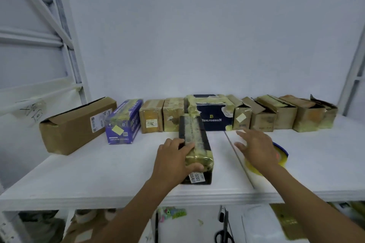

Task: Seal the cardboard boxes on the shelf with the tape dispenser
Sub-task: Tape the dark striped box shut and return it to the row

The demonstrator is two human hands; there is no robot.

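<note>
Left hand (175, 161), grip tight round the black box (194, 138); right hand (256, 148) over the tape dispenser (282, 155), grip slack and splayed.

tape dispenser (281, 155), perhaps, half hidden behind right hand (256, 148) | scissors (224, 231) cut off by bottom edge

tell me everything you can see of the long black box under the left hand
The long black cardboard box lies flat on the white shelf, lengthwise away from the camera. Glossy yellowish tape covers its top and near end; a white printed label sits on its near face. The left hand grips its near end.
</note>
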